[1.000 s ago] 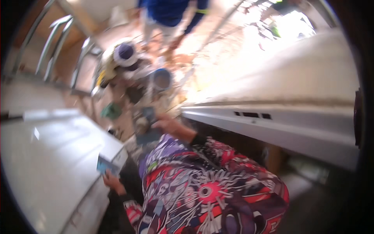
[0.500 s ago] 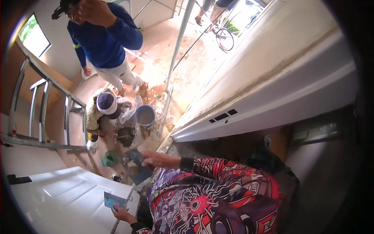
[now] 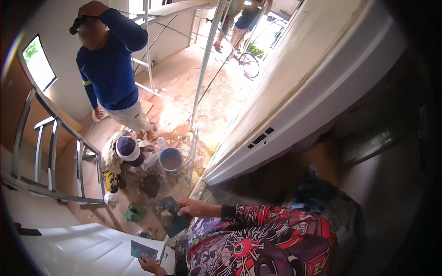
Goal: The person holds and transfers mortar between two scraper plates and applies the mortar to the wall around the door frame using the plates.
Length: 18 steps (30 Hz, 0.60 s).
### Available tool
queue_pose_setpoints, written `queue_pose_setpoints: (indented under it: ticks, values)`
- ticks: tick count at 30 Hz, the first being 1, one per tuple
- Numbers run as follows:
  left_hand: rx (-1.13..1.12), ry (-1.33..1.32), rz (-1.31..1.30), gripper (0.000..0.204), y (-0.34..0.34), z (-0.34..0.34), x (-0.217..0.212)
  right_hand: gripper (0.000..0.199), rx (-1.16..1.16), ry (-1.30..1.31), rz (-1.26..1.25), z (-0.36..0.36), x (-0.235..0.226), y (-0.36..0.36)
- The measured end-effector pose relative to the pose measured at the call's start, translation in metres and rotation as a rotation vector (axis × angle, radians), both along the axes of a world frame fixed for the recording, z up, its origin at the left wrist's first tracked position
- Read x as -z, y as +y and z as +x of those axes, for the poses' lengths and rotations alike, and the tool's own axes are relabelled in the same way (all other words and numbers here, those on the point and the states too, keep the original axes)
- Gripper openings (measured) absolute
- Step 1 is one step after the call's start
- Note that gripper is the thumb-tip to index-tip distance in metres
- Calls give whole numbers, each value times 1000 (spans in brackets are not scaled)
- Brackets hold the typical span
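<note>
Bucket (image 3: 171,172) holds greyish stuff (image 3: 171,159); right hand (image 3: 188,208) clamps a plate (image 3: 177,227) bearing a lump (image 3: 166,216); left hand (image 3: 149,264) clamps a blade (image 3: 141,249).

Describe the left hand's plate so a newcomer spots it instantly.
Find the white door at lower left. In front of its right part, the left hand holds a blue-grey plate. The right hand has a larger board with a lump; this plate shows none.

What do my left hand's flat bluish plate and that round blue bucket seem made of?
Flat bluish rectangular plate: smooth, perhaps metal or plastic; its faint sheen fits either.
Round blue bucket: probably plastic, matte, judging by its evenly coloured rim.
</note>
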<state>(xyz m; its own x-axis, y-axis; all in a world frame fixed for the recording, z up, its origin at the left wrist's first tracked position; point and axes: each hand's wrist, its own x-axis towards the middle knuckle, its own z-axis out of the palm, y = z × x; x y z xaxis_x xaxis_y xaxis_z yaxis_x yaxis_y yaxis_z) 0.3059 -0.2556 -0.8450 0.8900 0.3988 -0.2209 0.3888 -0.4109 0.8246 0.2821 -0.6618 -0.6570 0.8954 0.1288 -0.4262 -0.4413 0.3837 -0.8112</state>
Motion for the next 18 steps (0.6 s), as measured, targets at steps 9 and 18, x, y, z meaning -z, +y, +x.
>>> queue_pose_setpoints:
  ticks: [9, 18]
  values:
    - [97, 140, -259, 41, -43, 5, -34, 28, 61, 83, 81, 5, -5, -5]
    - [30, 156, -84, 35, -64, 35, -17, 24, 243, 83, 220, 18, -21, -15]
